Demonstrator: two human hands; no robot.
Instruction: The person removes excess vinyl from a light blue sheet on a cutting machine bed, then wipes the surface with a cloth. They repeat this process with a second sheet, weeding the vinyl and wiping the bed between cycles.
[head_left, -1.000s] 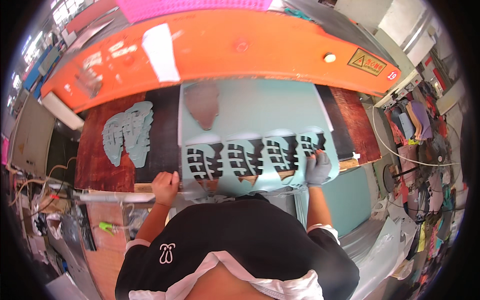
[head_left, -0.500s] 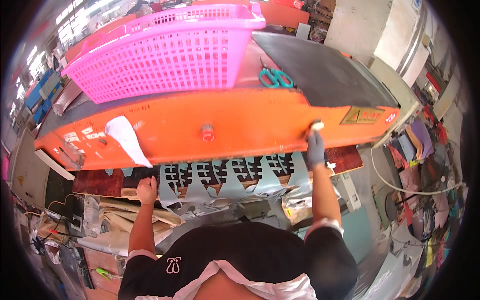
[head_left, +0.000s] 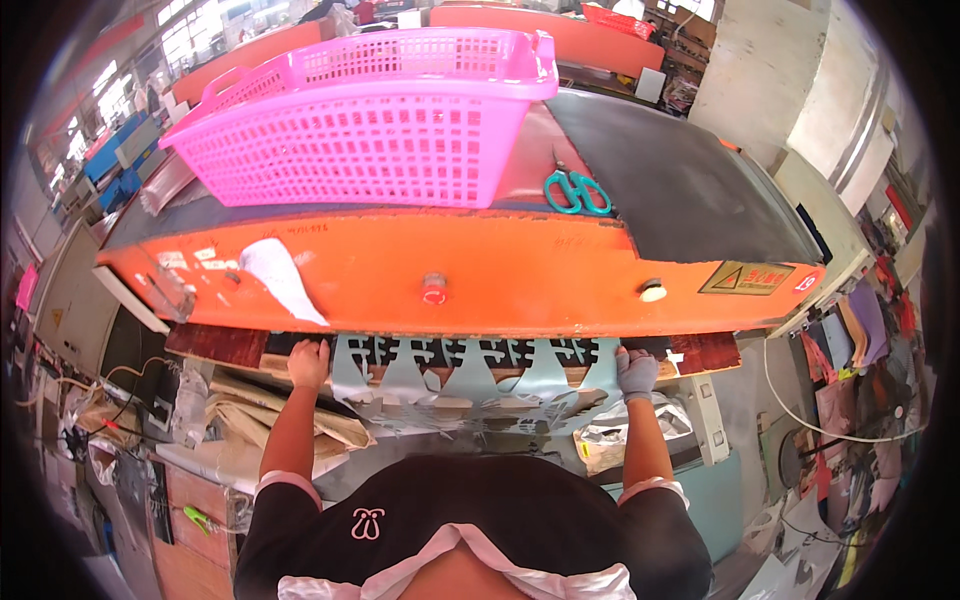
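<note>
A pale grey-green sheet (head_left: 470, 395) with rows of cutouts lies over a board (head_left: 222, 344) with dark red ends. Its front part hangs over the board's near edge, and its far part goes out of sight beneath the orange machine (head_left: 540, 285). At the sheet's left side, my bare left hand (head_left: 309, 364) is closed at the board's edge. My right hand (head_left: 637, 373), in a grey glove, is curled closed by the sheet's right side. What the fingers of either hand grip is hidden.
On the machine stand a pink basket (head_left: 340, 150) and teal-handled scissors (head_left: 577, 192). Its front carries a red button (head_left: 433, 290) and a pale knob (head_left: 652, 291). Brown paper (head_left: 270, 415) lies below on the left, and a hose (head_left: 800, 415) curves at right.
My right hand has left the pale knob and come down to the board beside the sheet. Less of the sheet's cutout pattern shows in front of the machine. The view has shifted.
</note>
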